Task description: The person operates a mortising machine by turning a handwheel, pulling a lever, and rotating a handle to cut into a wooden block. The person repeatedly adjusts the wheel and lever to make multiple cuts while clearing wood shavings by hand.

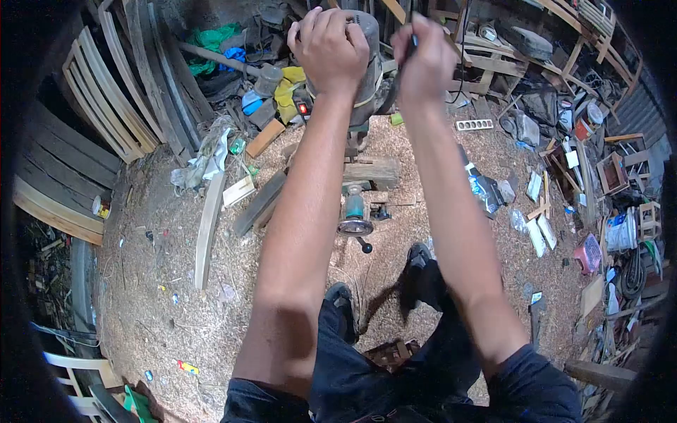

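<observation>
At the top middle stands a machine with a grey rounded housing (367,32), with a small lit red switch (303,108) low on its left side. My left hand (328,53) is against the left of this housing, its fingers curled over and their tips hidden. To the right of the housing, my right hand (426,65) is closed and a little blurred. It wraps round something dark and narrow that I cannot make out clearly. Below, between my forearms, are a green-hubbed handwheel (355,225) and a crank with a black knob (364,245).
Wood shavings cover the floor (169,282). A wooden block (371,171) lies by the machine's base. A white power strip (474,125) is to the right. Curved slats (106,99) lean at left; a pink basket (587,252) and scrap wood crowd the right side.
</observation>
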`<state>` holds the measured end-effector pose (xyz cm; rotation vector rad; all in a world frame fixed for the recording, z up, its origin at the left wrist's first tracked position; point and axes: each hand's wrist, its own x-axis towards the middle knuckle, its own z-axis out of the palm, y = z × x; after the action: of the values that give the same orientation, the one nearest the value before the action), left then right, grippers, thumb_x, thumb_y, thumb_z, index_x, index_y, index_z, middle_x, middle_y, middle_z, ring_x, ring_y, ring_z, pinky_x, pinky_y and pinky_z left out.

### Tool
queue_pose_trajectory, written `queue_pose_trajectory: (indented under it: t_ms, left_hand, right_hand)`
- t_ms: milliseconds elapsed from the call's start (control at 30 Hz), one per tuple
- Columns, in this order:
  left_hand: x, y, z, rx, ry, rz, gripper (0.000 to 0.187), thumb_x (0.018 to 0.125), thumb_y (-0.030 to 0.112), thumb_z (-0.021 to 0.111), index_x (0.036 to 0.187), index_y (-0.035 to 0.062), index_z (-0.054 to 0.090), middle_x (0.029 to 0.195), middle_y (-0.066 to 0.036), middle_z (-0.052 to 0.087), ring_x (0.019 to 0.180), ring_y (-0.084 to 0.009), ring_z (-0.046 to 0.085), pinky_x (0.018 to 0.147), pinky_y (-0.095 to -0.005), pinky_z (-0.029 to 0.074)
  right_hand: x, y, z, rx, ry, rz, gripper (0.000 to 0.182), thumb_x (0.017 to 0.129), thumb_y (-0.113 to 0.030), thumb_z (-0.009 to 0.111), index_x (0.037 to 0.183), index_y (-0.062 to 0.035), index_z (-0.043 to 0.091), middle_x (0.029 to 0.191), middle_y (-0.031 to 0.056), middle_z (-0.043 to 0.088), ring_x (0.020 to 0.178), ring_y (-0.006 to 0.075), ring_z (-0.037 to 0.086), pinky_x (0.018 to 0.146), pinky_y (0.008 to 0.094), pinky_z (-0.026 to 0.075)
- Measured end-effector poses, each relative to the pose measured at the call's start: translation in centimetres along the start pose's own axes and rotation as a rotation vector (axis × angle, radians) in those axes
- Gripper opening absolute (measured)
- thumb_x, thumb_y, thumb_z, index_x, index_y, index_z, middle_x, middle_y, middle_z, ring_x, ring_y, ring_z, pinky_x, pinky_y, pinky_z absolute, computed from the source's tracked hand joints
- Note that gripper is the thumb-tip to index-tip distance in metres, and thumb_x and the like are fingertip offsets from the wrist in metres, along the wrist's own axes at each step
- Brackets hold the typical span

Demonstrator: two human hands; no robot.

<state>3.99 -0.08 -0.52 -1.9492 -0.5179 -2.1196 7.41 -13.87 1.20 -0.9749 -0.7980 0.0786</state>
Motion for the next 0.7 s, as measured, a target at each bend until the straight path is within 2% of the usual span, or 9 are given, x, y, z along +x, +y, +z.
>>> queue_pose_trajectory:
  t_ms: [33,133,233,433,467,567,700]
  left_hand:
    - [0.0,0.2,-0.3,-0.012,-0.003,0.001,0.020,0.083,0.019,0.054,0.085,0.0154,0.074,0.095,-0.003,0.073,0.105,-0.0250,0.065,0.099,-0.0410,0.039]
    - [-0.3,0.5,-1.0,-0.037,-0.028,0.011,0.020,0.082,0.019,0.054,0.083,0.0143,0.073,0.094,-0.003,0.073,0.104,-0.0249,0.065,0.099,-0.0409,0.039]
    - [-0.2,0.8,-1.2,-0.023,-0.023,0.030,0.019,0.082,0.020,0.054,0.082,0.0143,0.072,0.093,-0.003,0.073,0.102,-0.0234,0.065,0.098,-0.0402,0.039]
    - [-0.5,0.0,-0.7,-0.015,-0.036,0.064,0.019,0.081,0.022,0.055,0.084,0.0149,0.072,0.094,-0.002,0.072,0.096,-0.0241,0.066,0.094,-0.0405,0.042]
    - [0.3,1.2,-1.6,-0.019,-0.023,0.032,0.018,0.080,0.015,0.053,0.078,0.0018,0.066,0.087,-0.014,0.069,0.091,-0.0324,0.065,0.091,-0.0461,0.046]
    - [0.1,1.2,-2.2,-0.050,-0.137,-0.040,0.019,0.082,0.017,0.054,0.084,0.0037,0.067,0.095,-0.012,0.070,0.103,-0.0303,0.063,0.100,-0.0472,0.039]
    - [0.1,1.3,-2.4,-0.049,-0.124,-0.022,0.018,0.082,0.017,0.055,0.083,0.0048,0.067,0.093,-0.012,0.070,0.099,-0.0301,0.063,0.099,-0.0458,0.040]
  right_hand:
    - [-2.6,-0.6,-0.3,0.032,0.013,0.005,0.040,0.098,-0.028,0.042,0.070,-0.0014,0.052,0.073,0.0115,0.053,0.071,0.0180,0.045,0.063,0.0330,0.034]
    - [-6.4,0.3,-1.8,0.140,-0.014,-0.118,0.035,0.095,-0.025,0.042,0.070,-0.0016,0.051,0.072,0.0109,0.052,0.073,0.0197,0.046,0.069,0.0333,0.036]
    - [-7.4,-0.1,-1.6,0.275,0.022,-0.108,0.029,0.093,-0.017,0.047,0.071,0.0007,0.054,0.071,0.0034,0.053,0.070,0.0110,0.046,0.067,0.0269,0.036]
    - [-7.9,0.9,-2.1,0.200,-0.001,-0.148,0.026,0.086,-0.019,0.046,0.070,0.0015,0.051,0.070,0.0068,0.053,0.070,0.0146,0.047,0.068,0.0290,0.035]
    - [-8.2,1.1,-2.3,0.188,-0.004,-0.157,0.027,0.086,-0.020,0.046,0.070,0.0013,0.050,0.070,0.0069,0.053,0.070,0.0151,0.046,0.069,0.0294,0.035]
    - [-9.5,1.3,-2.7,0.192,0.016,-0.112,0.028,0.083,-0.024,0.045,0.069,-0.0001,0.048,0.071,0.0075,0.052,0.070,0.0158,0.045,0.069,0.0302,0.035]
    - [-10.7,1.7,-3.3,0.191,-0.016,-0.158,0.027,0.082,-0.024,0.045,0.069,-0.0005,0.047,0.072,0.0099,0.051,0.070,0.0167,0.044,0.069,0.0310,0.034]
